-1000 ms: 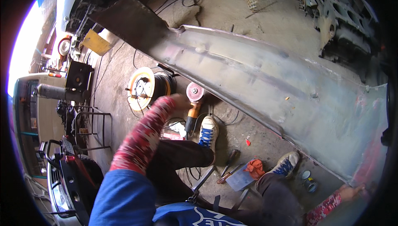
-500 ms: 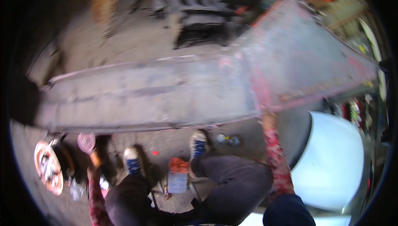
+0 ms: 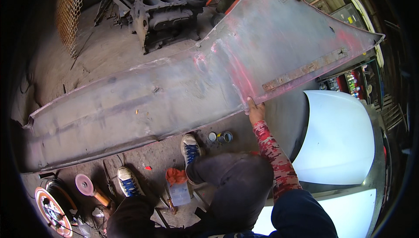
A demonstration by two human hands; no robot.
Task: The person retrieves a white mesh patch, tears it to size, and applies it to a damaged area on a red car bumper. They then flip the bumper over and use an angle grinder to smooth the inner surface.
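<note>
A long, bent sheet-metal car body panel (image 3: 131, 94), grey with pinkish-red patches, stretches across the middle and flares wide at its right end. My right hand (image 3: 256, 110) is closed on its near edge at the narrow bend, thumb on the upper face and fingers hidden beneath. Low on the left, an angle grinder (image 3: 101, 197) with a round pinkish disc and an orange body points away from me. My left hand (image 3: 110, 209) is around its rear end, partly hidden by my knee. The disc is apart from the panel.
An engine block (image 3: 163, 17) and rusty mesh (image 3: 72, 13) stand beyond the panel. White car panels (image 3: 338, 137) lie at right. Near my shoes are an open can (image 3: 224, 137), an orange cloth (image 3: 176, 176), a screwdriver (image 3: 171, 206) and a cable reel (image 3: 52, 209).
My view has turned, so the panel slants more, its flared end higher and its left end lower. My right hand keeps its hold; the grinder and left hand appear lower in view.
</note>
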